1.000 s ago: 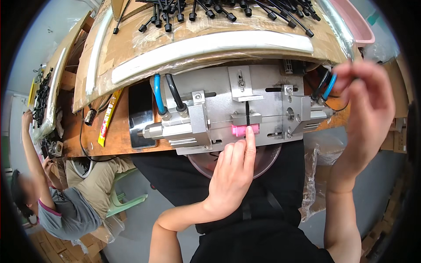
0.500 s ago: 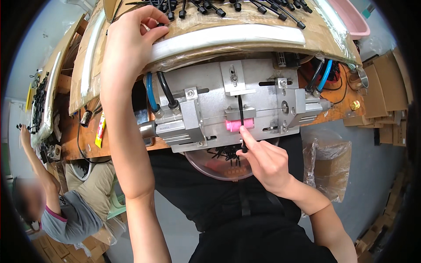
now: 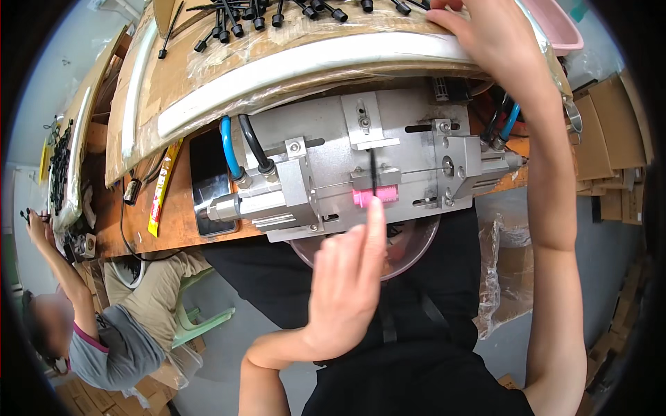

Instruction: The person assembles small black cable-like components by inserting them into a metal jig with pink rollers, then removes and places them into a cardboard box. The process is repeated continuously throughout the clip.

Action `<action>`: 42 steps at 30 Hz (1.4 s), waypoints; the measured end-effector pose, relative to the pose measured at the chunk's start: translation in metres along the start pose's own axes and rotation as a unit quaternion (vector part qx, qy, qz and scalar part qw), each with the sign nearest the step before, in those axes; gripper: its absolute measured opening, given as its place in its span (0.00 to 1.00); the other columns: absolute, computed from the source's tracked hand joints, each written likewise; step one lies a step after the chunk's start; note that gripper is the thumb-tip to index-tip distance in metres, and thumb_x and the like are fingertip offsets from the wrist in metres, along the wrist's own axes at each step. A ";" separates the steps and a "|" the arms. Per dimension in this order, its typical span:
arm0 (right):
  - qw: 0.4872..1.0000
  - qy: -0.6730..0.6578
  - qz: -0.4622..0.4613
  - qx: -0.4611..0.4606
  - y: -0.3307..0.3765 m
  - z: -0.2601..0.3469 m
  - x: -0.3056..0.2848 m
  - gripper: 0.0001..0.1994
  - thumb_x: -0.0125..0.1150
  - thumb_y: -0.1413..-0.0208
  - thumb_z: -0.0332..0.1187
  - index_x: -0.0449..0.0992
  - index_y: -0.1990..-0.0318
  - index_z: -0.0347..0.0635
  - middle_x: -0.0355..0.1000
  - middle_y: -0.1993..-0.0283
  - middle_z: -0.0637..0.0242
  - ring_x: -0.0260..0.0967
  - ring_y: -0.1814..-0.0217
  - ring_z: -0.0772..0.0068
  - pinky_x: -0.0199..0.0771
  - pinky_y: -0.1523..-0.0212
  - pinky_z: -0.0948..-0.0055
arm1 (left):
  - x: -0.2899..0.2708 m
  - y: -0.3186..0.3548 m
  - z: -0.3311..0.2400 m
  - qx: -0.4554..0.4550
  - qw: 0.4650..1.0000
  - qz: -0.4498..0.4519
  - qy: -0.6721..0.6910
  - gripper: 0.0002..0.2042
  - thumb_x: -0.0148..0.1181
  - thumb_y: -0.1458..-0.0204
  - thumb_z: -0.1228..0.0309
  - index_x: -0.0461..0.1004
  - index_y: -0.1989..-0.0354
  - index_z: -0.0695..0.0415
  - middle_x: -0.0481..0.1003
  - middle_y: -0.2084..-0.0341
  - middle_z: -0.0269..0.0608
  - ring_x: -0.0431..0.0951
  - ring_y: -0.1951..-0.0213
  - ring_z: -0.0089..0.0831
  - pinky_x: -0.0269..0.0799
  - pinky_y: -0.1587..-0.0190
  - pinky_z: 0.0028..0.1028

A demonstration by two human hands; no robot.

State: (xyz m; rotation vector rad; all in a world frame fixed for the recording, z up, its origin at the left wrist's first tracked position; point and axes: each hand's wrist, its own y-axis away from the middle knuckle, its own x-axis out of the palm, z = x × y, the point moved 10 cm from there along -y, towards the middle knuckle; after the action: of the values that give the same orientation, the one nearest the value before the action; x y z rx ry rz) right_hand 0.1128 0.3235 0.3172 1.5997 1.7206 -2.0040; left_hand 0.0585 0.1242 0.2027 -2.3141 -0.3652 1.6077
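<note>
A wooden worktop (image 3: 173,215) holds a big grey metal machine (image 3: 361,166). Under the machine sits a round bowl (image 3: 416,249) with small dark parts inside. The left hand (image 3: 347,284) pinches a thin black tie (image 3: 373,173) above the pink block (image 3: 375,197). The right hand (image 3: 499,41) reaches, fingers loosely spread, onto the black ties (image 3: 236,24) up top; I cannot tell if it holds one.

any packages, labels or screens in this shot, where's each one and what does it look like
Yellow packet: long, narrow, red markings, flat on the wooden bench left of the metal machine.
Phone: dark, unlit rectangular screen, lying between packet and machine.
Cardboard boxes: brown, stacked at the right edge.
Clear plastic bag: crumpled, below the bench, right.
No signs visible.
</note>
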 end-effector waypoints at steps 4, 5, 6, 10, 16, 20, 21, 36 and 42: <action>0.977 -0.083 0.148 0.133 -0.011 -0.028 0.015 0.09 0.65 0.51 0.31 0.77 0.65 0.36 0.74 0.71 0.59 0.72 0.67 0.64 0.71 0.65 0.68 | 0.035 0.000 -0.004 0.001 0.998 0.028 -0.053 0.30 0.56 0.55 0.81 0.63 0.38 0.69 0.66 0.65 0.39 0.67 0.66 0.30 0.65 0.64 0.26; 0.957 -0.131 0.185 0.181 -0.011 -0.040 0.018 0.09 0.66 0.52 0.32 0.77 0.65 0.36 0.74 0.72 0.59 0.72 0.67 0.61 0.71 0.64 0.68 | 0.038 -0.002 -0.004 0.002 0.998 0.023 -0.056 0.31 0.56 0.55 0.81 0.62 0.38 0.69 0.66 0.65 0.39 0.67 0.66 0.30 0.65 0.64 0.26; 0.937 -0.202 0.186 0.216 -0.007 -0.036 0.011 0.09 0.65 0.52 0.31 0.77 0.65 0.37 0.73 0.71 0.60 0.72 0.66 0.61 0.71 0.64 0.68 | 0.039 -0.003 -0.003 0.005 0.998 0.018 -0.064 0.31 0.56 0.55 0.80 0.61 0.37 0.70 0.65 0.66 0.39 0.66 0.67 0.30 0.65 0.64 0.25; 0.827 -0.455 0.131 0.301 0.031 -0.080 -0.011 0.11 0.63 0.50 0.28 0.76 0.59 0.35 0.72 0.67 0.64 0.68 0.65 0.72 0.67 0.68 0.77 | 0.038 -0.004 -0.002 0.001 0.998 0.052 -0.044 0.31 0.57 0.54 0.78 0.60 0.37 0.70 0.65 0.67 0.39 0.65 0.68 0.31 0.66 0.63 0.27; 0.764 -0.588 0.007 0.264 0.096 -0.020 -0.049 0.13 0.67 0.54 0.24 0.77 0.58 0.35 0.72 0.67 0.63 0.67 0.68 0.72 0.66 0.72 0.78 | -0.040 -0.077 0.023 0.075 0.993 -0.089 0.003 0.23 0.59 0.53 0.75 0.70 0.45 0.61 0.68 0.68 0.42 0.69 0.64 0.37 0.68 0.58 0.34; 0.884 -0.456 0.029 0.097 0.132 0.082 -0.039 0.16 0.73 0.64 0.18 0.79 0.62 0.33 0.74 0.67 0.58 0.71 0.69 0.62 0.71 0.72 0.73 | -0.085 -0.151 0.090 0.038 0.966 -0.214 -0.138 0.08 0.58 0.48 0.79 0.76 0.59 0.59 0.74 0.70 0.41 0.75 0.64 0.33 0.69 0.58 0.29; 0.887 -0.451 0.023 0.100 0.144 0.094 -0.032 0.16 0.74 0.65 0.18 0.79 0.63 0.33 0.74 0.67 0.58 0.71 0.69 0.61 0.72 0.71 0.73 | -0.086 -0.168 0.099 0.015 0.975 -0.187 -0.121 0.07 0.61 0.51 0.78 0.76 0.63 0.61 0.75 0.70 0.45 0.76 0.63 0.37 0.70 0.59 0.32; 0.940 -0.311 0.116 0.081 0.166 0.130 0.000 0.28 0.69 0.56 0.24 0.71 0.45 0.27 0.71 0.71 0.65 0.64 0.77 0.73 0.67 0.76 0.74 | -0.113 -0.123 0.119 -0.013 0.985 -0.004 0.174 0.08 0.56 0.42 0.77 0.76 0.55 0.62 0.74 0.62 0.27 0.68 0.64 0.16 0.65 0.57 0.18; 0.966 -0.221 -0.023 0.134 0.101 0.041 -0.040 0.15 0.69 0.53 0.21 0.79 0.55 0.36 0.77 0.67 0.67 0.67 0.73 0.82 0.68 0.73 0.81 | -0.046 -0.016 0.025 0.009 0.996 -0.046 0.071 0.31 0.65 0.61 0.83 0.68 0.41 0.68 0.72 0.67 0.39 0.70 0.68 0.28 0.66 0.63 0.24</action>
State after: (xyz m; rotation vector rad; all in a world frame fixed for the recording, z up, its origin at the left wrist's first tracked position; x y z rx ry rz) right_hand 0.1670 0.2326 0.2686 1.0506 1.3787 -2.4639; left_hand 0.0184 0.1246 0.2409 -2.3455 -0.4160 1.3883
